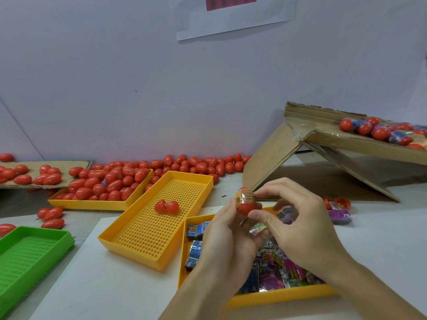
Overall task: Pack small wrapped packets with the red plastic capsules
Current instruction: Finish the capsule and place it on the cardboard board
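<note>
The left hand (pixel 227 229) is holding a red capsule (pixel 246 202) just above the far edge of the packet tray (pixel 277 296), with its fingers curled around the lower half. A wrapped packet (pixel 246 196) is sticking out of the capsule's top. The right hand (pixel 298 218) is pinching at this packet with thumb and forefinger, and it seems to be keeping another small packet (pixel 285 214) under its curled fingers, though this is hard to see. I judge the step as the filling. Next the packet needs pushing fully inside, then the capsule closing. An open capsule (pixel 166 206) is lying in the perforated tray (pixel 147 229) left of the packet tray.
</note>
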`<state>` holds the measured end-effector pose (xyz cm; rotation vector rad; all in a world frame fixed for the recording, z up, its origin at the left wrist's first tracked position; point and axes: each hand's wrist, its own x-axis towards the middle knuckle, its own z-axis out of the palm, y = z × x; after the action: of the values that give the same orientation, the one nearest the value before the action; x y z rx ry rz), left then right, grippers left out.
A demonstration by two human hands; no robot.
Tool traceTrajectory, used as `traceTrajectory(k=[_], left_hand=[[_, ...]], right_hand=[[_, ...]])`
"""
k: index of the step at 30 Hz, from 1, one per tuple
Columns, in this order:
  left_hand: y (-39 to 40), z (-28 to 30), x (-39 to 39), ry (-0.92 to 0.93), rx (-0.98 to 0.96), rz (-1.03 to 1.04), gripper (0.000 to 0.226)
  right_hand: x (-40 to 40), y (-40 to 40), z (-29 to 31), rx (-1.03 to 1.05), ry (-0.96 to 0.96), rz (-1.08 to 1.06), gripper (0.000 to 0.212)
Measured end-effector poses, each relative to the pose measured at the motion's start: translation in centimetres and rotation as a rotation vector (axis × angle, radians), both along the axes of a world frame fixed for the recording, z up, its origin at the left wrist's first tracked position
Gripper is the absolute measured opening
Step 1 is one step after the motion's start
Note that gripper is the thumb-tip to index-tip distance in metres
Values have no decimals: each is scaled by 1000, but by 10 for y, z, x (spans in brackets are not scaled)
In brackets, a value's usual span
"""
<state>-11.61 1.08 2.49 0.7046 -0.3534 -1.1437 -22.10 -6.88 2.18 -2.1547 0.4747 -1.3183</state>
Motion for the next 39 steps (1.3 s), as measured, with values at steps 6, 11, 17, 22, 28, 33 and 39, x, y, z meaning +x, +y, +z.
traceTrajectory(k=[6, 11, 17, 22, 28, 33, 39], left_hand=[[0, 1, 4, -127, 1, 58, 24], [2, 0, 5, -172, -53, 32, 32], [2, 0, 6, -210, -74, 26, 28], [2, 1, 6, -255, -97, 27, 32], [1, 1, 8, -398, -119, 86, 26], [2, -3, 12, -689, -99, 208, 20], [0, -7, 10, -677, -105, 188, 24]], right_hand=[[-1, -2, -4, -151, 82, -47, 31], [-1, 3, -2, 21, -17, -50, 23], [4, 11, -1, 97, -13, -115, 21], [3, 12, 3, 500, -109, 177, 32], [-2, 5, 9, 560, -157, 202, 29], [-1, 6, 5, 524, -135, 194, 31], [-3, 4, 3, 572, -158, 190, 25]])
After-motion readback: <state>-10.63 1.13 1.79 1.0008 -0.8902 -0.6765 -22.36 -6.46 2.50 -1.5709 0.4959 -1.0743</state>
